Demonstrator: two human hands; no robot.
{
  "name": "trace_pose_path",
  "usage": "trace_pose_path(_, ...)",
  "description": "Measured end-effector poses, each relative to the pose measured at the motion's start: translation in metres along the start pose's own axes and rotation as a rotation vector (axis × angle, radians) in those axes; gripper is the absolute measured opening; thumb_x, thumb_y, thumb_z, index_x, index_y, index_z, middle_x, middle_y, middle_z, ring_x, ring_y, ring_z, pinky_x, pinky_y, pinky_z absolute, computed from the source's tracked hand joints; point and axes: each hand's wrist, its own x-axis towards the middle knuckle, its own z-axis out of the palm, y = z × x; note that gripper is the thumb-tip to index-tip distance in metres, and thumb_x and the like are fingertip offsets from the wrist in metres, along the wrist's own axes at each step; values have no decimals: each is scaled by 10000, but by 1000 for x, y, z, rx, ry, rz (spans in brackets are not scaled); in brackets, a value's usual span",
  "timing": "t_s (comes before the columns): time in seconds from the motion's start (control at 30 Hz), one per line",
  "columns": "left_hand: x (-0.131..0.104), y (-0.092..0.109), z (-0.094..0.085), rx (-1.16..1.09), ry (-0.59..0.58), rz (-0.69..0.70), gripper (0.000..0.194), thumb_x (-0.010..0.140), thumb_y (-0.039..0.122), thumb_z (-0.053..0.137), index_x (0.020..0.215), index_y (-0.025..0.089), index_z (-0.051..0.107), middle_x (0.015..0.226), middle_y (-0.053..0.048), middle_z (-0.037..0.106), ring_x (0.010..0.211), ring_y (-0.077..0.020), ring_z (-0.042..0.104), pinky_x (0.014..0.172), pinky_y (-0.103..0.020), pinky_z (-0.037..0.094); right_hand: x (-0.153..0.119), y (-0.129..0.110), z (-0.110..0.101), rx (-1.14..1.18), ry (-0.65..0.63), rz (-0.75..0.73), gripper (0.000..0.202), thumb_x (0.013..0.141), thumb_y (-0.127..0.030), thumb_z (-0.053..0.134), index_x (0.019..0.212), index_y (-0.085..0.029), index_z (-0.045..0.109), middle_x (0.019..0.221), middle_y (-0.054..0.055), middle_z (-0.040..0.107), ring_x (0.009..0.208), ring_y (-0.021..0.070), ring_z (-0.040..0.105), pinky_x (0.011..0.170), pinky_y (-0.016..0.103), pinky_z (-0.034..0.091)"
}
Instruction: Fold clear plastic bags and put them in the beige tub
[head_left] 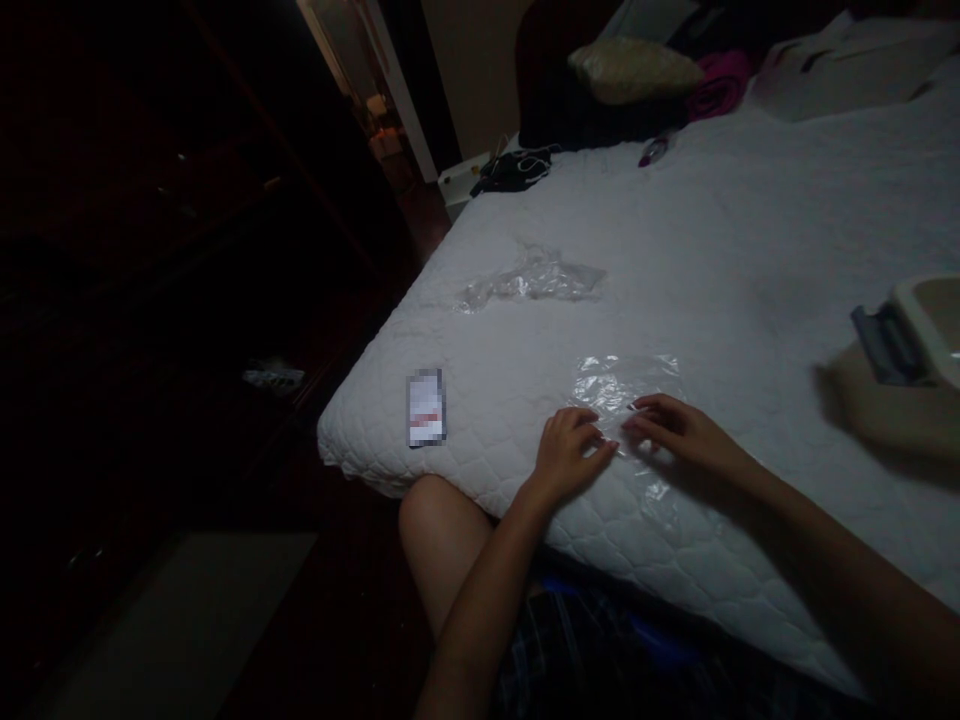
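Observation:
A clear plastic bag [626, 378] lies spread on the white quilted bed cover, shiny and creased. My left hand [571, 452] is over its left side, thumb and fingers curved but apart. Facing it from the right, my right hand [670, 425] hovers over or touches the middle of the bag; a gap shows between its thumb and forefinger. Only a small space separates the two hands. Whether the fingertips press on the thin film is hard to make out in the dim light.
Another crumpled clear plastic bag [536, 280] lies farther up the bed [720, 260]. A phone [426, 408] with a blurred screen is near the left edge. At right stands a pale container with a dark latch [892, 345]. A cushion [636, 70] and pink cloth [720, 85] are at the back.

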Motion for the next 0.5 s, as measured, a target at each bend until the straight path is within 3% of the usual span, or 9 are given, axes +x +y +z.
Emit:
trace_pose_path(0.2,0,-1,0,-22,-3,-1,186,787,383,640,774,197,639,1068,-32,594,1056,-184,506,898,-350,420,-3,1,4,12,-94,11,295,694,-438,697,754,-203,528,653,-8,586,600,131,544,545,261,394)
trace_pose_path(0.37,0,2,-3,-17,-48,-30,296,742,503,642,764,208,650,1099,-30,583,1068,-185,498,928,-343,403,-11,-1,9,139,-136,55,268,742,-425,656,814,-220,498,630,-27,564,531,108,477,470,238,313)
trace_pose_path(0.5,0,2,-4,-21,-72,-24,293,741,501,644,780,211,650,1115,-27,577,1083,-188,490,939,-344,393,-11,2,8,134,-150,55,252,769,-427,628,848,-221,507,674,-12,584,545,109,478,485,245,326)
